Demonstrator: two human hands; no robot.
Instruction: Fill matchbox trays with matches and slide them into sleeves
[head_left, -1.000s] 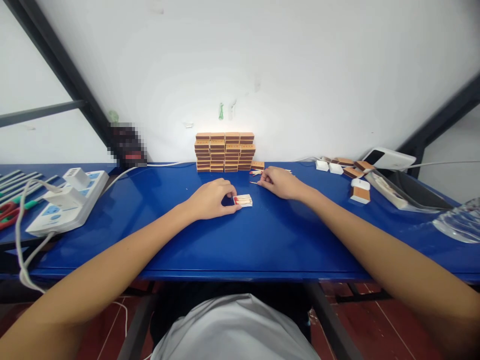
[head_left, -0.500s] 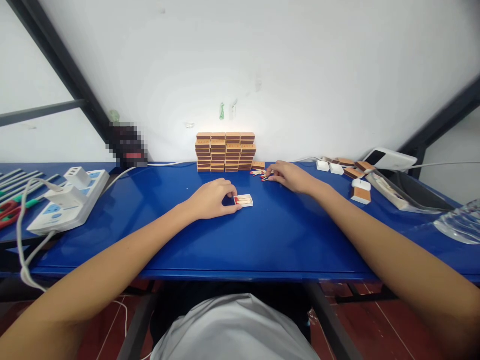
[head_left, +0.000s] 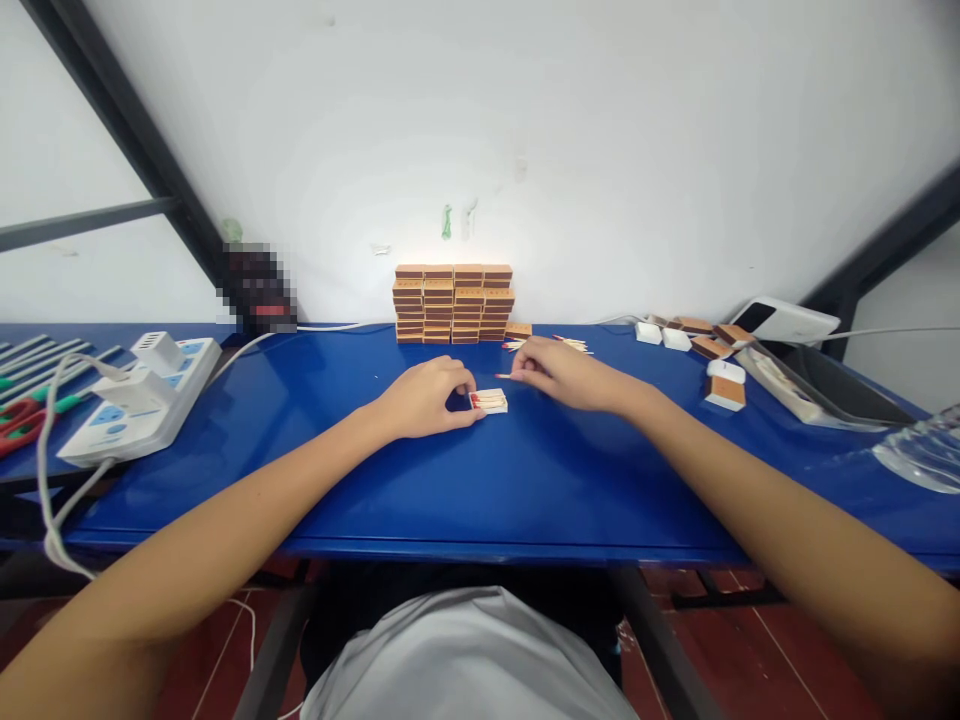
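- While the left hand lies on the blue worktop in the head view, its fingers are curled narrowly around the left end of a matchbox tray, holding it flat.
- The matchbox tray sits near the middle of the worktop, open side up, with red-headed matches lying in it.
- The right hand is just beside the tray, on its far right. Its fingers are pinched together on a single match, whose red head points left, close to the tray's far edge. Whether the match touches the worktop cannot be told.
- Behind both hands, against the white wall, a stack of matchboxes stands in several columns, and loose matches lie scattered just to its right.
- On the right, white trays and brown sleeves lie apart from one another, near a white flat device with a dark face and a clear plastic bag.
- On the left, a white power strip with an adapter plugged in lies near red-handled scissors.
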